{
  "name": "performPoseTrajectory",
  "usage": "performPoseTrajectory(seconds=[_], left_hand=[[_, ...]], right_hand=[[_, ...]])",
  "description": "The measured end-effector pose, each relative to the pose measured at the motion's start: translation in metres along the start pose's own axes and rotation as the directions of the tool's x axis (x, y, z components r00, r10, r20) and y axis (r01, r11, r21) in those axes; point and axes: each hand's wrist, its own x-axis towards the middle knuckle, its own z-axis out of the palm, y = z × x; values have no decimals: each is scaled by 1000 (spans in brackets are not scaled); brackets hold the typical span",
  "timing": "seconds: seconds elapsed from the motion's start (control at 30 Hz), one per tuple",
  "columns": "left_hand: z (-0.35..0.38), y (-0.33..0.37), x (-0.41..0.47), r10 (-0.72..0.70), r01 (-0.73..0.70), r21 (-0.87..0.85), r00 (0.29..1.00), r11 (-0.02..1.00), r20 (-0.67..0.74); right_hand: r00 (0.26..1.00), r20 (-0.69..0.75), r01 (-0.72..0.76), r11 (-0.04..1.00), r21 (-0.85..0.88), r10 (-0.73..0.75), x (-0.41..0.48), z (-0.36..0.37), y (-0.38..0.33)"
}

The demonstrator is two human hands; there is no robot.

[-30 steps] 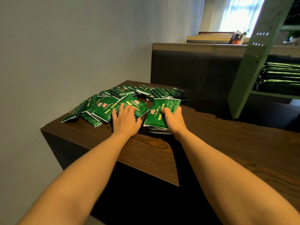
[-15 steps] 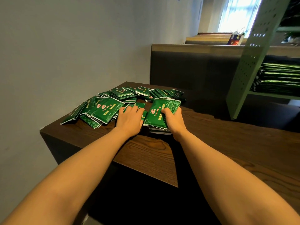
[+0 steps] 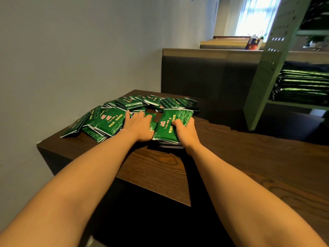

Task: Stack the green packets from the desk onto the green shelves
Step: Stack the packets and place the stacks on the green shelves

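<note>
Lying inside right grip (image 3: 185, 133), packet stack (image 3: 166, 128)

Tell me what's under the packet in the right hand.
Edges of more packets show beneath it, stacked on the desk. The packet and the right hand cover the rest, so their number is unknown.

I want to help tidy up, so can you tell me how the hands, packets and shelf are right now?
left hand: lies on one loose packet; grip unclear.
right hand: grips the small stack, thumb on top.
small stack: sits on the desk, top packet tilted up.
loose pile: scattered and overlapping on the desk.
shelf packets: stacked flat on the green shelf.
</note>
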Motion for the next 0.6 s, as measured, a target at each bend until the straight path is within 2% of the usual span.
performPoseTrajectory(seconds=[0.1, 0.17, 0.27, 0.33, 0.4, 0.47, 0.53, 0.57, 0.6], left_hand=[[-10, -2, -4, -4, 7, 39, 997, 999, -73], [-15, -2, -11, -37, 37, -3, 998, 999, -57], [-21, -9, -17, -176, 176, -237, 984, 956, 20], [-26, -15, -21, -279, 273, -450, 959, 850, 55], [-32, -21, -22, -394, 336, -702, 915, 627, 86], [-39, -25, -25, -497, 368, -889, 845, 272, 197], [-44, -28, -30, -463, 375, -919, 796, -126, 389], [-44, -29, -29, -404, 369, -889, 795, -270, 453], [-43, -30, -28, -347, 361, -856, 801, -371, 488]], right_hand=[[1000, 2, 0, 1000, 5, 0, 0, 0, 1], [1000, 1, 1, 1000, 2, -1, -2, -1, 1], [1000, -1, 0, 1000, -12, 0, -4, -3, -1], [1000, -2, -5, 1000, 3, 5, -6, -3, -2], [1000, 0, -5, 1000, 5, 5, -8, -4, -2], [1000, 3, -1, 1000, -5, 1, -9, -5, -3], [1000, 9, -4, 1000, 3, 4, -10, -5, -4], [1000, 12, -6, 1000, 8, 6, -9, -5, -4], [1000, 17, -6, 1000, 13, 6, -10, -5, -5]])
